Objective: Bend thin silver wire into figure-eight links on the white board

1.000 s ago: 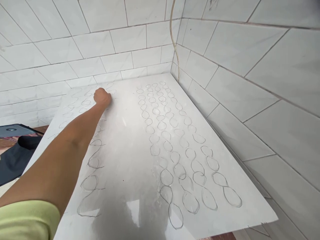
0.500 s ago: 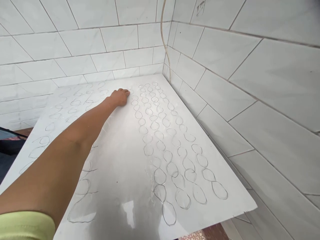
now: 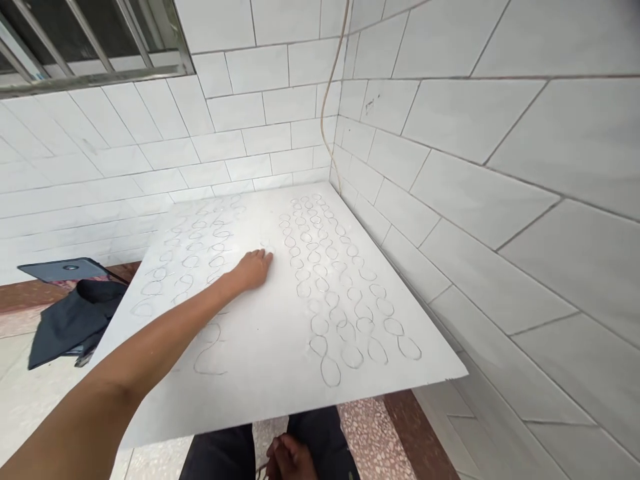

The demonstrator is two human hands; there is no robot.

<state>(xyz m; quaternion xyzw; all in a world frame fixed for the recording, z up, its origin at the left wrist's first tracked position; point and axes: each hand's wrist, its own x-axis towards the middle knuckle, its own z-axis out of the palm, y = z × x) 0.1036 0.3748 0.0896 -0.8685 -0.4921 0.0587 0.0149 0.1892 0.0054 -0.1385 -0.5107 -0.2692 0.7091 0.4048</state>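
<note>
My left hand [image 3: 256,269] rests palm down on a large white board [image 3: 265,373], its fingers laid on the surface just left of the right-hand rows of loops. Nothing shows in it, though its underside is hidden. Chains of thin dark loops [image 3: 320,270], which look drawn, run down the board's right part. More rows of loops [image 3: 193,247] cover the left part, partly behind my forearm. Below the board's near edge, between my knees, my right hand [image 3: 291,459] is closed with curled fingers. A thin dark line shows beside it; what it holds, if anything, I cannot make out.
White tiled walls [image 3: 450,167] meet at a corner behind the board. A pale cable [image 3: 327,100] hangs down there. A barred window [image 3: 90,40] is at upper left. Dark cloth [image 3: 75,327] and a grey flat object [image 3: 60,269] lie left of the board.
The view has tilted up and drawn back, bringing in the window, my knees and my right hand. My left hand has moved nearer along the board, still touching it.
</note>
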